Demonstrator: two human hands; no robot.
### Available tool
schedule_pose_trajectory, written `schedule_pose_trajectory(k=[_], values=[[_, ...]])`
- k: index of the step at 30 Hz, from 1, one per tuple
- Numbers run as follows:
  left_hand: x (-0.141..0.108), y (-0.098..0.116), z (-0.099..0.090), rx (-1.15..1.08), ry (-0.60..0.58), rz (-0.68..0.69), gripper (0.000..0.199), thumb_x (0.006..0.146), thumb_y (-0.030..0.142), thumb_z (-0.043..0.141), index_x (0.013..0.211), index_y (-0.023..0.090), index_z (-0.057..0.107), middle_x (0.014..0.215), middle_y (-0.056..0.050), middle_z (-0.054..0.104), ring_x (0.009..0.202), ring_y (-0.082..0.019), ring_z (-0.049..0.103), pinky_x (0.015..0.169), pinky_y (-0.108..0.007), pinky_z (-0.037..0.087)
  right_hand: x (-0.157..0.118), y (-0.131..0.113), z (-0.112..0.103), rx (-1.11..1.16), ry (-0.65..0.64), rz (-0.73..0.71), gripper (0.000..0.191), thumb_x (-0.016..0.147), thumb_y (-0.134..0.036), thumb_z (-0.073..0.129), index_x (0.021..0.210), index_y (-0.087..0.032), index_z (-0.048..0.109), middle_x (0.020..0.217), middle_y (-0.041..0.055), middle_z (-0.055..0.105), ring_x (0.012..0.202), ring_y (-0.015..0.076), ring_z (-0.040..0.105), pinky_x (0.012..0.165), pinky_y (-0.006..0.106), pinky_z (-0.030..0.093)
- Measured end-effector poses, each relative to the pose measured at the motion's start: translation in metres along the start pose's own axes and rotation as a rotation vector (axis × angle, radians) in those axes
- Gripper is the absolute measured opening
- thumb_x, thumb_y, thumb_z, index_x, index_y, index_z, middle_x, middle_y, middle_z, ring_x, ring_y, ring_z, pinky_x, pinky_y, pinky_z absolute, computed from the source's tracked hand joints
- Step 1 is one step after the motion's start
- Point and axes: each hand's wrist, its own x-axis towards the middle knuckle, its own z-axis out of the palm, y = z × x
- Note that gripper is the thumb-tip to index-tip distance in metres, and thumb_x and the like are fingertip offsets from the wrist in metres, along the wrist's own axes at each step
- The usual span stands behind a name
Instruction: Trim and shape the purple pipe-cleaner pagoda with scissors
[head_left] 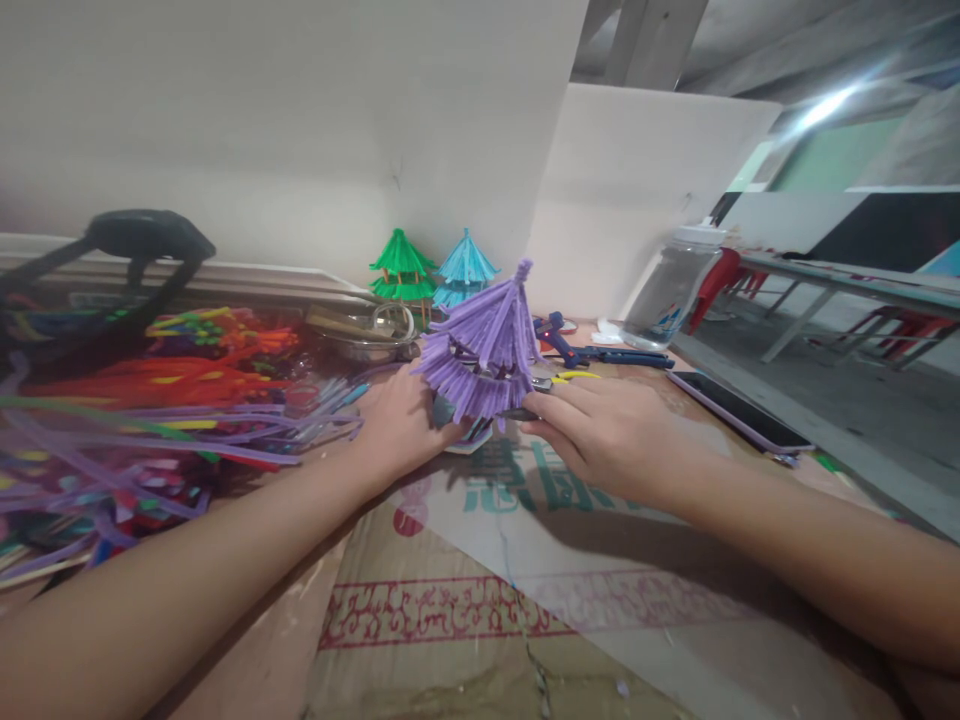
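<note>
A purple two-tiered pavilion of fuzzy stems [487,340] stands upright, leaning slightly to the right, in the middle of the head view. My left hand [405,420] is at its lower left, fingers closed round its base, partly hidden behind the purple fringe. At the lower right, my right hand [600,430] pinches a small dark thing against the pavilion's lower edge; its shape is unclear. Behind stand a green pavilion [402,265] and a light blue pavilion [466,265], both of the same kind.
Purple and orange fuzzy stems [217,385] lie heaped at the left, near a black stand [150,240]. Behind the right hand are a blue glue gun [555,340], a clear bottle [671,290] and a phone [739,412]. Printed cardboard [450,610] covers the table.
</note>
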Motion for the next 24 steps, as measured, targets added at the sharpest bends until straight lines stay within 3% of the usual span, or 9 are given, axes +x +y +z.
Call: schedule_pose_trajectory(k=[18,24], values=[[0.0006,0.002,-0.0037,-0.013,-0.02,-0.019,0.054,0.094,0.053,0.071,0.137,0.02,0.068,0.128,-0.015,0.076,0.129,-0.041,0.069,0.112,-0.056,0.057,-0.0015,-0.0004,0.0025,0.037,0.0,0.039,0.039,0.12,-0.033,0.047,0.1,-0.017,0.076,0.08,0.0066,0.08,0.071,0.0191,0.07,0.063,0.033,0.041],[0.0003,0.0017,-0.0027,0.005,-0.008,-0.021,0.056,0.093,0.054,0.072,0.138,0.02,0.068,0.134,-0.017,0.075,0.134,-0.042,0.068,0.115,-0.057,0.057,-0.0018,-0.0011,0.0017,0.044,-0.023,0.035,0.041,0.121,-0.032,0.045,0.102,-0.016,0.078,0.08,0.0071,0.079,0.072,0.0193,0.07,0.064,0.033,0.041]])
